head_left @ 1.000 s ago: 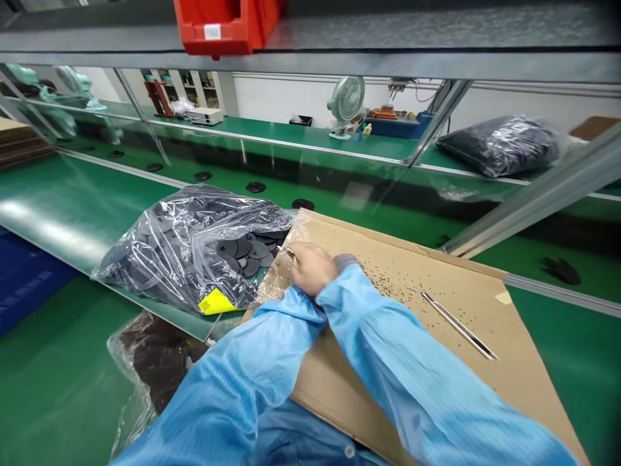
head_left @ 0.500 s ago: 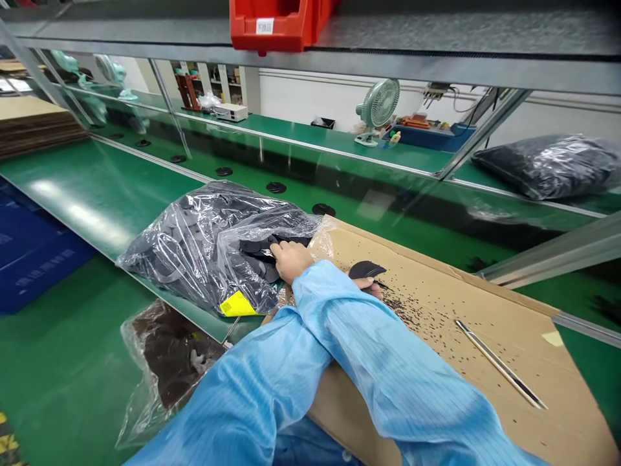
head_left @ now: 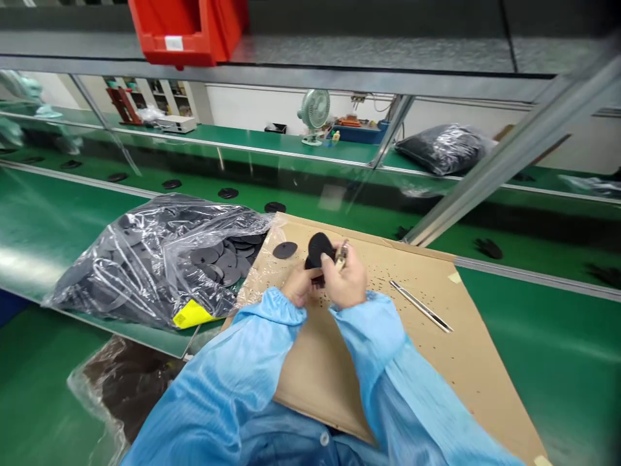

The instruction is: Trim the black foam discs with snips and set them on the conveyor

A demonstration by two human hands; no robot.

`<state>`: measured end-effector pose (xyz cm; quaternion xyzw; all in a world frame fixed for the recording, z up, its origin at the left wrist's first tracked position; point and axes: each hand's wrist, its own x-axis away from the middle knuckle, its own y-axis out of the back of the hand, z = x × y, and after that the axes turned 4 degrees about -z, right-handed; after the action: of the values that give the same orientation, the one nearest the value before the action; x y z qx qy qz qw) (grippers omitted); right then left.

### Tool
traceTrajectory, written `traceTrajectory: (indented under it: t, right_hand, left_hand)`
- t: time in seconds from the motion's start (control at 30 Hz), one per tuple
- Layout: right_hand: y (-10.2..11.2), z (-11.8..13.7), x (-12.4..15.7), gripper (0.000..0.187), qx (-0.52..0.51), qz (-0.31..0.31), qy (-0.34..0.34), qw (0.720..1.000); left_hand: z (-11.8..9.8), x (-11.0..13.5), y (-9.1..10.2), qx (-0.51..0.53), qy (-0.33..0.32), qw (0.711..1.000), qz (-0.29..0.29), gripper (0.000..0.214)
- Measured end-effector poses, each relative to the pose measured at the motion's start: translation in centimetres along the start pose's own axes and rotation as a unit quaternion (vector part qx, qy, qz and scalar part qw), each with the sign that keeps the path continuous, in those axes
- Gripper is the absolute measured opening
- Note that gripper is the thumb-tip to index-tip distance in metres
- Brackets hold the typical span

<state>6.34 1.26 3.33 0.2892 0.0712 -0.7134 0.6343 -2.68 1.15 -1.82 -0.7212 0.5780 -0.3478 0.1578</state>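
Note:
My left hand (head_left: 297, 286) is closed around the lower edge of dark round pieces. With thumb and fingers my right hand (head_left: 347, 279) grips a black disc (head_left: 320, 248) from the right. A small shiny metal tool (head_left: 342, 254), its kind unclear, also sits in the right hand's fingers. Both hands meet above a brown cardboard sheet (head_left: 315, 362). A single black disc (head_left: 284, 250) lies flat on the sheet left of them. Further left, an open clear plastic bag (head_left: 140, 259) full of black discs rests on the green table.
Tweezers (head_left: 421, 306) lie on the cardboard among small black bits. Stacks of black discs (head_left: 228, 193) line the green surface behind. A metal post (head_left: 495, 155) slants at the right, and a red bin (head_left: 191, 32) hangs overhead. Another filled bag (head_left: 444, 149) sits beyond.
My right hand has come out of the plastic bag and moved right. My arms are uncrossed, and both hands now meet at the discs. A lone disc lies on the cardboard; the view has shifted right.

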Motion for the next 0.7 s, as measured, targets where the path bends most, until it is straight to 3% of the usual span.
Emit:
traceTrajectory:
  t: [0.13,0.23,0.37,0.7]
  right_hand:
    - [2.9,-4.7,1.3,0.031,-0.089,-0.099,-0.127,0.983]
    - [3.3,-6.8,2.2,0.031,-0.137,-0.079,-0.158,0.975]
    - [3.1,-6.8,2.7,0.026,-0.103,-0.016,-0.134,0.986]
    - [3.9,-6.1,2.4,0.024,-0.056,0.012,-0.108,0.993]
  left_hand:
    - [0.6,0.2,-0.2,-0.03,0.005,0.999,0.026,0.036]
    - [0.5,0.6,-0.2,-0.047,-0.01,0.997,0.057,0.045]
    - [0.6,1.4,-0.4,-0.081,-0.036,0.992,0.092,0.049]
    - [0.9,1.3,-0.3,-0.11,-0.096,0.987,0.064,0.051]
